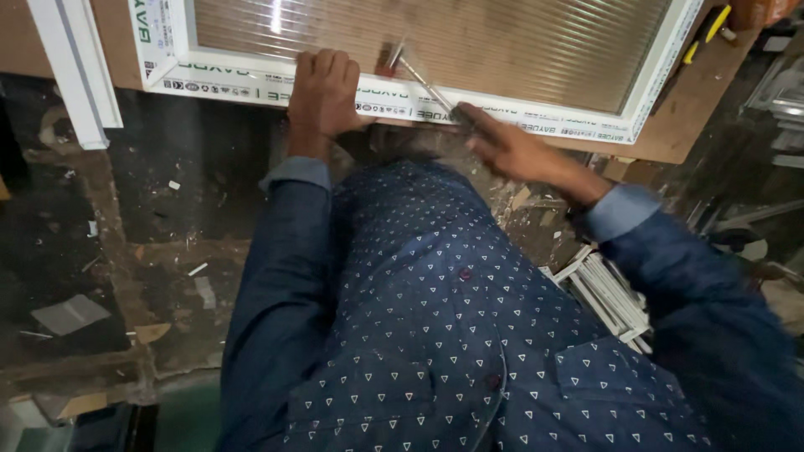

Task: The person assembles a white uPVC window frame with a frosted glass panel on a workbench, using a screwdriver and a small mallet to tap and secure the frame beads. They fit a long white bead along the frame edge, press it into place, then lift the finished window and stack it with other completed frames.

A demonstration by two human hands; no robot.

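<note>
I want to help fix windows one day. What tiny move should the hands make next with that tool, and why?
Probably press the tool's blurred tip at the edge of the ribbed glass pane. The right hand grips its handle, and the left hand lies flat on the white window frame, steadying it on the wooden bench.

Window frame lying on a workbench, hands at its near rail

The window frame is lying on the workbench board. The left hand is pressing flat on the frame's near rail, and just to its right the right hand is holding a hammer whose head is sitting over that rail. A stack of profile offcuts is lying below the right forearm, and a loose profile strip is hanging over the bench's left end.
</note>
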